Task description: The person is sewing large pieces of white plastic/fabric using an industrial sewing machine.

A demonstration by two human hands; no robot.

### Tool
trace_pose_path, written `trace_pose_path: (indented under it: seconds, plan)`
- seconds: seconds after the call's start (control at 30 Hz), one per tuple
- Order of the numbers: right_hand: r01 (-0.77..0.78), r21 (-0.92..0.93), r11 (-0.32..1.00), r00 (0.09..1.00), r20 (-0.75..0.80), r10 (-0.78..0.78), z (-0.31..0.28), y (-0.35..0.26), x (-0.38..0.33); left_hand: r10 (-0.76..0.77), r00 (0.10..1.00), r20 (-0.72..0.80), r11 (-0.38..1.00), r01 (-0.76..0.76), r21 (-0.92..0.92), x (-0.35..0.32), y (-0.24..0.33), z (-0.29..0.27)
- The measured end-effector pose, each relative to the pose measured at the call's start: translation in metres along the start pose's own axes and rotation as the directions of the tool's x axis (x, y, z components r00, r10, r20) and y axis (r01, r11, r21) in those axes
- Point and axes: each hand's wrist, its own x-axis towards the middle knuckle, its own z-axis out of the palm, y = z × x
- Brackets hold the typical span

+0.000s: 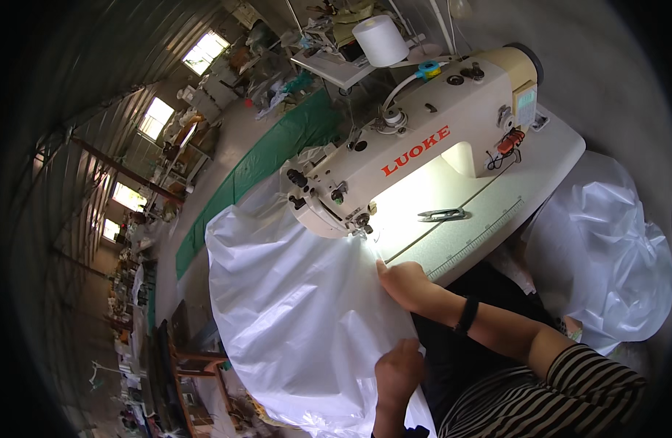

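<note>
A large white plastic-like sheet (299, 292) hangs in folds over the left end of the sewing machine's bed, one edge lying under the needle area (365, 228). My right hand (409, 283), with a black band on its wrist, pinches the sheet's edge at the bed's front, just short of the needle. Lower down, my left hand (399, 371) is closed on the same edge close to my lap. The white sewing machine (416, 146) has its lamp lit over the bed. Metal thread snips (443, 214) rest on the bed, right of the needle.
Bunched translucent white sheeting (606, 255) sits to the right of the machine. A cone of white thread (380, 41) stands behind it, beside a small white table (329, 67). Green cloth (256, 171) stretches along beyond the machine. A wooden chair (204, 365) is at the lower left.
</note>
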Motion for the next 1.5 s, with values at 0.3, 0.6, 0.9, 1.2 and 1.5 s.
trace_pose_path:
  seconds: [0.3,0.6,0.9,1.2,1.5]
  plan:
    - [-0.048,0.266,0.963,0.992,-0.103,0.077,-0.006,0.005,-0.039,-0.252,0.965,-0.073,0.937,0.225,-0.266,-0.001,0.023,0.046]
    - [0.042,0.502,0.864,0.978,-0.198,0.067,-0.007,0.005,-0.132,-0.626,0.709,-0.324,0.762,0.644,-0.063,-0.116,-0.041,0.076]
    - [0.071,0.146,0.987,0.992,-0.11,-0.055,-0.003,-0.01,-0.126,-0.724,0.678,-0.125,0.632,0.581,-0.512,-0.137,-0.133,0.222]
    - [0.144,0.169,0.975,0.977,-0.179,-0.114,0.005,-0.012,-0.108,-0.662,0.726,-0.187,0.745,0.608,-0.274,-0.123,-0.152,0.223]
    - [0.087,0.273,0.958,0.986,-0.158,-0.045,-0.005,-0.006,-0.103,-0.893,0.154,-0.423,0.449,0.363,-0.816,-0.129,-0.123,0.169]
